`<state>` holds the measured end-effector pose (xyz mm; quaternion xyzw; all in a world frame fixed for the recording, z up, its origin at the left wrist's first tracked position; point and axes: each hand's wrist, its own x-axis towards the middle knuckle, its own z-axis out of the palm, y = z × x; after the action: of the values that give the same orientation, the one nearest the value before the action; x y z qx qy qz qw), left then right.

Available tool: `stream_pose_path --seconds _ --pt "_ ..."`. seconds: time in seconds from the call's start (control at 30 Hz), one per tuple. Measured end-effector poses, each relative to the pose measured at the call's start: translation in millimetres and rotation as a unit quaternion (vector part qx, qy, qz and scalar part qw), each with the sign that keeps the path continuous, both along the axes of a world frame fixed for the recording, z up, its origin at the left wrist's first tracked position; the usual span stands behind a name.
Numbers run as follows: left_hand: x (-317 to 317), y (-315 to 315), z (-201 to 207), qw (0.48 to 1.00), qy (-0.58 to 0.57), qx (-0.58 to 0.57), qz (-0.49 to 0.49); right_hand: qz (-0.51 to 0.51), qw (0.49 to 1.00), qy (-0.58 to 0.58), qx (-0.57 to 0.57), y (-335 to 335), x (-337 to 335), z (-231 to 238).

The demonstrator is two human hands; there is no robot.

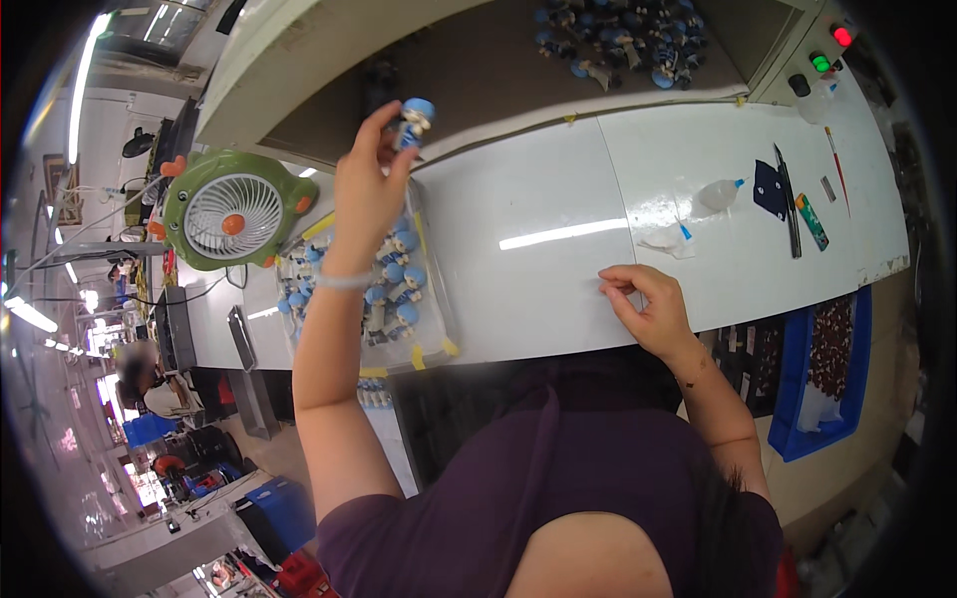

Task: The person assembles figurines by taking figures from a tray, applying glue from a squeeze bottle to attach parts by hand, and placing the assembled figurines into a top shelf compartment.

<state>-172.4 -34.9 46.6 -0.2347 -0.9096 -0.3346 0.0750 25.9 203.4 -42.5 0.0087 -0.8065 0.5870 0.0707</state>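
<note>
My left hand is raised at the mouth of the grey cabinet and pinches a small figurine with a blue cap and blue-and-white body. The figurine is upright between thumb and fingers. Below that forearm, a clear tray with yellow tape at its edges holds several similar blue-capped figurines. My right hand rests at the near edge of the white table, its fingers curled in towards the thumb. Nothing shows in it.
A pile of figurines lies inside the grey cabinet. A green fan stands at left. On the right are a squeeze bottle, a black pen-like tool and a thin red brush. A blue bin sits below.
</note>
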Motion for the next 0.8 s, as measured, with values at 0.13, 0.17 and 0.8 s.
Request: stream_pose_path --seconds 0.13,0.17,0.8 --pt "90 16 11 0.919 -0.329 0.197 -0.090 0.003 1.000 0.020 -0.007 -4 -3 2" --pt "107 21 13 0.893 -0.384 0.210 -0.105 0.000 0.999 0.037 -0.021 -6 -3 5" --pt "165 47 -22 0.675 -0.593 0.414 -0.143 0.177 0.853 -0.162 -0.463 -9 9 19"
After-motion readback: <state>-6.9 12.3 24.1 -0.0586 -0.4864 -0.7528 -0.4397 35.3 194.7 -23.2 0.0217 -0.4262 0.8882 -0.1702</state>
